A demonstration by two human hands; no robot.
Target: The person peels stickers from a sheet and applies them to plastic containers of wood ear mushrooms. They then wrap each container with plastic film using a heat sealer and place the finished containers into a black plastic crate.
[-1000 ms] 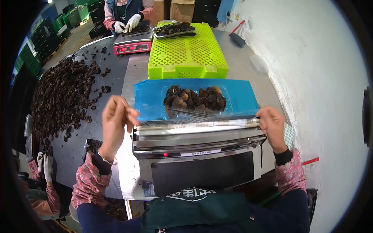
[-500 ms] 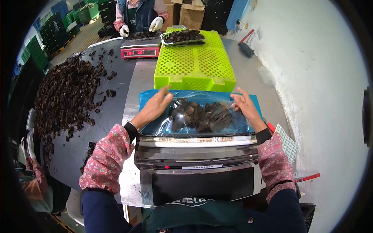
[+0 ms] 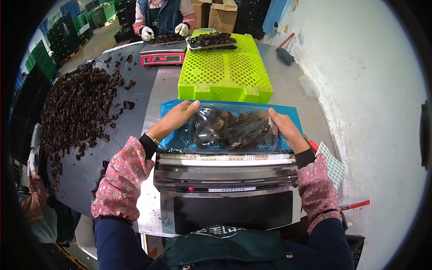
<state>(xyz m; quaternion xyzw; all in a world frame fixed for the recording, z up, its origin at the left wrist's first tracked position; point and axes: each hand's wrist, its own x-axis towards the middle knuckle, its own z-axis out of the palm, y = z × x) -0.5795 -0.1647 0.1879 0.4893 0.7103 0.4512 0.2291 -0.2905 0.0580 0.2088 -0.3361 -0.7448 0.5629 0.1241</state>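
Observation:
A clear tray of dark brown pieces (image 3: 231, 128) lies under shiny transparent film on a blue surface (image 3: 288, 112). My left hand (image 3: 177, 118) is at the tray's left end, thumb and fingers closed on its edge. My right hand (image 3: 288, 128) grips the right end the same way, its fingertips partly hidden at the tray's side. Just below the tray are the printed film roll (image 3: 225, 157) and the wrapping machine (image 3: 234, 211), on which a red light glows.
Beyond the tray stands a lime-green crate (image 3: 225, 74) with a filled tray (image 3: 211, 40) on top. A co-worker's gloved hands (image 3: 164, 32) are over a red scale (image 3: 162, 58). Dark pieces (image 3: 76, 108) are heaped at left; another co-worker is at lower left. A wall (image 3: 360, 90) rises at right.
Both hands first moved forward from the film roll, drawing film over the tray. Since then they have come down to the tray's two ends and closed on them.

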